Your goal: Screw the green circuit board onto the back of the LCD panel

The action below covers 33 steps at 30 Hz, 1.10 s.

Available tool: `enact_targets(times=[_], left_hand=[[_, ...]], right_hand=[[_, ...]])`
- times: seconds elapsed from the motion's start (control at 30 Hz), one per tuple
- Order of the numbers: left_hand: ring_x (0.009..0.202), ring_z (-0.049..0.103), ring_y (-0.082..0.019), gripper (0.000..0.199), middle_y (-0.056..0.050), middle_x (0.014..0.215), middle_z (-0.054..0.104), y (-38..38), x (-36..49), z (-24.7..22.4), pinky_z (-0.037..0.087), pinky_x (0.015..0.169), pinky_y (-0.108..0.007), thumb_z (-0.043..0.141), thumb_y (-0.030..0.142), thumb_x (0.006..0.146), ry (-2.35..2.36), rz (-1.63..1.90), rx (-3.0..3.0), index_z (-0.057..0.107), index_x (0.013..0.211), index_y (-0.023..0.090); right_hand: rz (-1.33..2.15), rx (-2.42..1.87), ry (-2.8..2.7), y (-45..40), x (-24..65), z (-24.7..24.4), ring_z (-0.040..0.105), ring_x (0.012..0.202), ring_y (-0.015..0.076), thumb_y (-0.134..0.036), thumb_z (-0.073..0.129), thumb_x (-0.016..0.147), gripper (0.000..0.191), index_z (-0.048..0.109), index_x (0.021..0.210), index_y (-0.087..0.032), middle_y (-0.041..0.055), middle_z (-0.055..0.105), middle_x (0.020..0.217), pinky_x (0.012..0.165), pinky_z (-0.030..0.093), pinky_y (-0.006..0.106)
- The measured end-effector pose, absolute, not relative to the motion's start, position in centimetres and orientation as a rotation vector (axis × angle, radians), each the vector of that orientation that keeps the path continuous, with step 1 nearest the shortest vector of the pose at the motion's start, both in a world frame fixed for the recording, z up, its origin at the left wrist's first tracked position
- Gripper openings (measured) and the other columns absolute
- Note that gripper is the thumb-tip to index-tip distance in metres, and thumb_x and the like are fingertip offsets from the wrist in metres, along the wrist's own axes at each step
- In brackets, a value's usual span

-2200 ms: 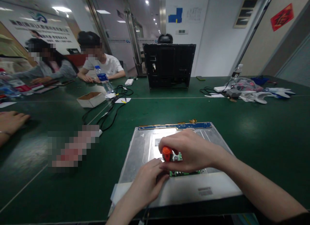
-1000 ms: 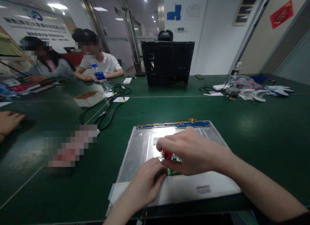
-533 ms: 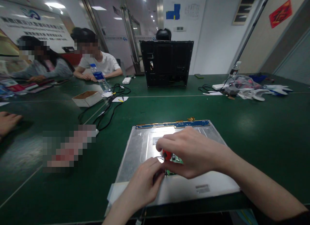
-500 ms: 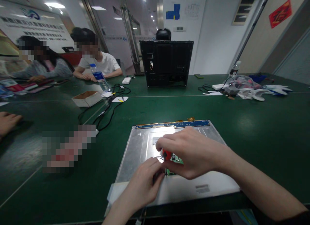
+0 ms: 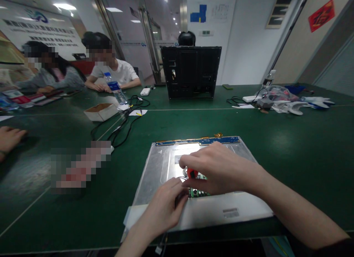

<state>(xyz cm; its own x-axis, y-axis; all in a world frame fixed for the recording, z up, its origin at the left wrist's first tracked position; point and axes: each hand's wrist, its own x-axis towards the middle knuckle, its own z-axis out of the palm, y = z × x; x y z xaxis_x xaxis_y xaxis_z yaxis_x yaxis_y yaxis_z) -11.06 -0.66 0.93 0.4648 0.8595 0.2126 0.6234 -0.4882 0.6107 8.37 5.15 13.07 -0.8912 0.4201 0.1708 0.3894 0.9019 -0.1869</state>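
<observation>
A flat silver display panel (image 5: 155, 179) lies face down in front of me, with a narrow blue circuit strip (image 5: 177, 142) along its far edge. On its middle sits a small green circuit board (image 5: 199, 193), partly covered by my hands. My right hand (image 5: 212, 168) arches over the board, its fingers closed around a red-and-black handle, which looks like a screwdriver (image 5: 191, 173); the tip is hidden. From the left, my left hand (image 5: 170, 201) pinches at the board's left edge, beside a thin wire loop. Its fingertips are close to the right hand's thumb.
A black monitor housing (image 5: 190, 72) stands upright across the green table (image 5: 290, 150). Left of it are black cables (image 5: 125, 129), an open box (image 5: 101, 112) and a water bottle (image 5: 114, 88). Gloves (image 5: 290, 106) lie at right. Other people sit at left; one person's hand (image 5: 11, 139) rests nearby.
My right hand has risen slightly and turned, showing more of the green board beneath it. The left hand stays at the board's edge.
</observation>
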Motion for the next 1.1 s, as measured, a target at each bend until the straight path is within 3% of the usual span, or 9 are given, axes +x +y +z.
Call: enact_targets(times=[0.23, 0.53, 0.67, 0.83, 1.1], left_hand=[[0.084, 0.058, -0.020, 0.015, -0.004, 0.089, 0.063, -0.7, -10.9, 1.1, 0.043, 0.072, -0.030, 0.046, 0.008, 0.083, 1.220, 0.693, 2.257, 0.056, 0.086, 0.019], [0.082, 0.061, -0.020, 0.018, -0.003, 0.088, 0.067, 0.6, -11.0, 2.6, 0.044, 0.070, -0.028, 0.048, 0.008, 0.080, 1.243, 0.416, 2.232, 0.062, 0.084, 0.018], [0.078, 0.062, -0.019, 0.020, -0.002, 0.085, 0.069, 1.3, -10.8, 3.8, 0.043, 0.067, -0.027, 0.048, 0.008, 0.079, 1.191, 0.304, 2.191, 0.065, 0.080, 0.017], [0.079, 0.062, -0.019, 0.022, -0.002, 0.088, 0.069, 1.9, -10.9, 3.8, 0.045, 0.069, -0.027, 0.048, 0.006, 0.078, 1.100, 0.367, 2.174, 0.065, 0.086, 0.017], [0.080, 0.063, -0.018, 0.023, -0.002, 0.089, 0.070, 1.9, -11.0, 4.1, 0.047, 0.068, -0.025, 0.048, 0.006, 0.079, 1.042, 0.402, 2.167, 0.066, 0.086, 0.019]], right_hand=[[0.291, -0.564, -2.873, 4.8, 8.7, 13.7, 0.051, 0.067, 0.0131, -0.021, 0.054, 0.083, 0.020, 0.053, 0.101, -0.015, 0.0040, 0.065, 0.089, 0.054, 0.027, 0.027], [0.165, -0.610, -2.893, 4.8, 8.3, 13.5, 0.051, 0.064, 0.0122, -0.029, 0.053, 0.089, 0.012, 0.054, 0.091, -0.018, 0.0005, 0.064, 0.078, 0.054, 0.023, 0.027], [0.216, -0.577, -2.889, 4.8, 8.5, 13.7, 0.052, 0.068, 0.0126, -0.029, 0.053, 0.088, 0.013, 0.054, 0.095, -0.017, 0.0020, 0.065, 0.086, 0.055, 0.025, 0.027], [0.211, -0.574, -2.891, 4.7, 8.5, 13.8, 0.050, 0.066, 0.0118, -0.024, 0.051, 0.087, 0.009, 0.053, 0.093, -0.017, 0.0018, 0.064, 0.087, 0.054, 0.025, 0.028], [0.187, -0.593, -2.889, 5.0, 8.4, 13.2, 0.049, 0.063, 0.0117, -0.030, 0.053, 0.090, 0.011, 0.053, 0.089, -0.019, -0.0004, 0.063, 0.079, 0.054, 0.024, 0.028]])
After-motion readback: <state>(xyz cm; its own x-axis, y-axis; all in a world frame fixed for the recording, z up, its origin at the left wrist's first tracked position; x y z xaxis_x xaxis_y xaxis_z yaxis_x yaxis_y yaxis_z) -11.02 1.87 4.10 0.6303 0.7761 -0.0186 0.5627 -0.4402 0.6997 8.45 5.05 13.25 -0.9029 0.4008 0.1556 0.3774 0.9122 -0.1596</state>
